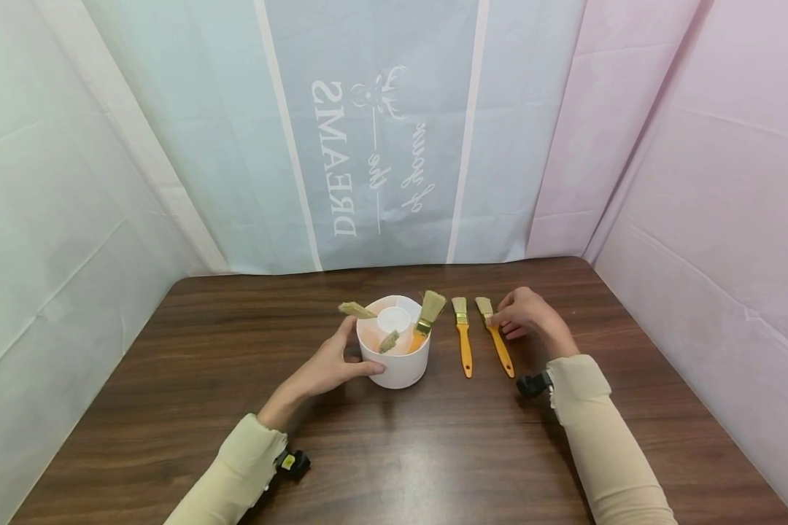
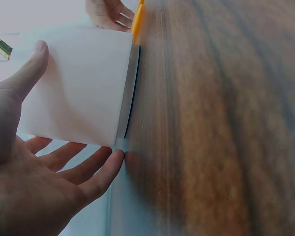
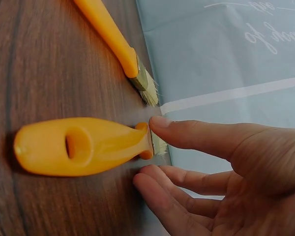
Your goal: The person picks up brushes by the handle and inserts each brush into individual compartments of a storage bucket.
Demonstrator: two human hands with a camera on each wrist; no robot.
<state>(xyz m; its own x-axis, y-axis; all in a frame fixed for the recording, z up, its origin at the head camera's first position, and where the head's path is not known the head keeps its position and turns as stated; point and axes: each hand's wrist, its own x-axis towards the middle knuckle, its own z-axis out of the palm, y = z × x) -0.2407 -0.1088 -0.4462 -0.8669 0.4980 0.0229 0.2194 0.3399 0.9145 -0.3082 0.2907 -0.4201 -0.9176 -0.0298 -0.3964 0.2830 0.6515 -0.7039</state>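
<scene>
My left hand (image 1: 325,364) grips a white round container (image 1: 402,375) from its left side, thumb on the near wall and fingers round the far side. Several paintbrushes stand in its compartments, bristles up; one brush (image 1: 430,312) leans right and another (image 1: 357,310) leans out to the left. Beside the rightmost loose paintbrush (image 1: 502,355), which lies flat with its yellow handle towards me, is my right hand (image 1: 527,313). In the right wrist view the thumb tip reaches the neck of that brush (image 3: 103,147), while the other fingers stay spread apart below it.
A second yellow-handled paintbrush (image 1: 465,351) lies between the container and the right-hand brush. All of this is on a dark wooden table (image 1: 394,467). Behind it hangs a blue cloth (image 1: 394,248) with printed lettering, and pale cloth walls (image 1: 716,219) flank both sides.
</scene>
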